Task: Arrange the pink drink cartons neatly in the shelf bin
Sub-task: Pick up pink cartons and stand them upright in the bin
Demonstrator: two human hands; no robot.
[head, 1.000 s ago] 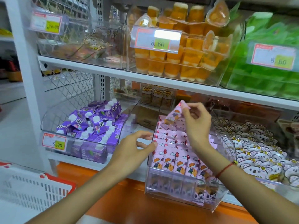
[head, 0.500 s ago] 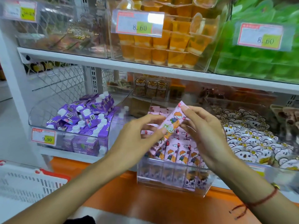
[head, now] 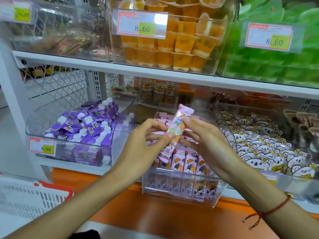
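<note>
held carton: one pink carton (head: 179, 128) is up in the air above the clear bin (head: 181, 195), tilted, top end leaning away and to the right.
left hand: the left hand (head: 146, 147) pinches the carton's lower part, thumb on its front near the middle.
right hand: the right hand (head: 207, 144) grips the carton from the other side, fingertips curled onto its upper half.
below the grip: rows of pink cartons (head: 188, 163) stand upright in the bin, more showing through its front wall.
left of the grip: purple cartons (head: 86, 128) lie jumbled in a neighbouring bin.
right of the grip: white animal-print packets (head: 269, 152).
right wrist: a red string bracelet (head: 269, 211).
</note>
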